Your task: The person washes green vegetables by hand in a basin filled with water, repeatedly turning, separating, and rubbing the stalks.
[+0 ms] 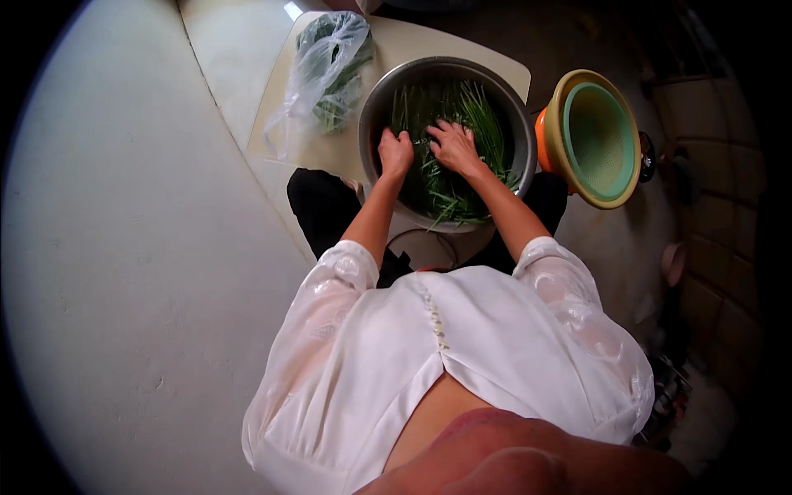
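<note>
A large round metal basin [369, 106] holds water and long green leafy stalks [483, 111]. At the basin's left side is my left hand [396, 153], its fingers curled down at the water among the greens; what they hold, if anything, is hidden. My right hand [453, 144] lies over the greens near the middle of the basin, fingers spread and partly in the water. The two hands are a short way apart. Cut or loose green pieces float toward the near rim.
The basin stands on a cream board or low table [330, 153]. Left of it lies a clear plastic bag [328, 70] with greens inside. On the right, a green strainer [601, 140] sits in a yellow basin [568, 169], with something orange beneath.
</note>
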Motion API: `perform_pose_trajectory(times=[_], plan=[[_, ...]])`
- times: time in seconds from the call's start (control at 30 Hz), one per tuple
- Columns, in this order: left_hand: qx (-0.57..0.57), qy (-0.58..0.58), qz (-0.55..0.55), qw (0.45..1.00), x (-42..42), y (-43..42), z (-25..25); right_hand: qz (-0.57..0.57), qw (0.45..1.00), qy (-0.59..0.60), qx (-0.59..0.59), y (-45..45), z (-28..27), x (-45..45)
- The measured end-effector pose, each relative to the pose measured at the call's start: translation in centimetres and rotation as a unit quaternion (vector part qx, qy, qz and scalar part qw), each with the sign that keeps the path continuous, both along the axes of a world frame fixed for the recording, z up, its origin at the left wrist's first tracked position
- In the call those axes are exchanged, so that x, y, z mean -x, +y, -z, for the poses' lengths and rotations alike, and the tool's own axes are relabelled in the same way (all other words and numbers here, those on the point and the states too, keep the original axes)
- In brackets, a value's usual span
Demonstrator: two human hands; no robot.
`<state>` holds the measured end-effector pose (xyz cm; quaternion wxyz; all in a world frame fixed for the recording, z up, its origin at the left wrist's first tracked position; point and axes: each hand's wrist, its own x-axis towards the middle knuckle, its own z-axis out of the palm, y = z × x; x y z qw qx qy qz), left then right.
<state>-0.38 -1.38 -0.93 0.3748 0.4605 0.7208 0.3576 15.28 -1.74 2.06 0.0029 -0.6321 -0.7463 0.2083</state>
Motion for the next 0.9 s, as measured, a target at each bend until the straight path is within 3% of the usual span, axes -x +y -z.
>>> perform_pose_trajectory(times=[0.1,0.17,0.23,0.27,0.37,0.43,0.57,0.63,0.7,0.77,0.83,0.9], plan=[[-0.014,0.042,-0.025,0.999,0.2,0.5,-0.6,0.062,0.989,0.101,-0.093,0.7,-1.6,0.8],[0.035,0.043,0.012,0.998,0.1,0.7,-0.1,0.066,0.982,0.133,-0.120,1.7,-1.7,2.0],[-0.019,0.046,0.022,0.999,-0.3,0.8,0.6,0.001,0.994,0.044,-0.097,3.1,0.5,2.4],[-0.025,0.050,0.021,0.998,-0.3,0.6,0.0,-0.002,1.000,-0.004,-0.024,3.5,0.4,2.1],[-0.017,0.022,0.037,0.999,0.5,0.5,-1.5,-0.002,0.994,0.060,-0.090,2.5,0.0,0.9],[-0.084,0.027,0.029,0.996,0.2,0.4,-0.5,0.005,0.987,0.070,-0.142,0.6,-0.5,0.4],[0.042,0.045,0.120,0.991,-1.1,0.2,-0.4,-0.017,0.997,-0.012,-0.072,-1.6,0.5,-1.4],[-0.036,0.128,0.124,0.983,-1.5,0.5,0.2,0.006,0.996,0.086,-0.031,-1.2,-0.1,-2.3],[-0.015,0.131,0.136,0.982,-2.0,-0.6,-3.4,0.021,0.987,0.149,-0.058,-1.4,-1.2,-3.5],[-0.149,0.310,0.191,0.919,-2.6,-1.3,-5.1,0.064,0.976,0.109,-0.174,-1.2,-3.5,-4.5],[-0.167,0.337,0.261,0.889,-4.1,-1.6,-4.1,0.092,0.973,0.061,-0.204,-0.3,-0.3,-6.3],[-0.158,0.318,0.319,0.879,-5.4,-1.3,-3.4,0.123,0.990,0.006,-0.073,0.4,0.7,-6.7]])
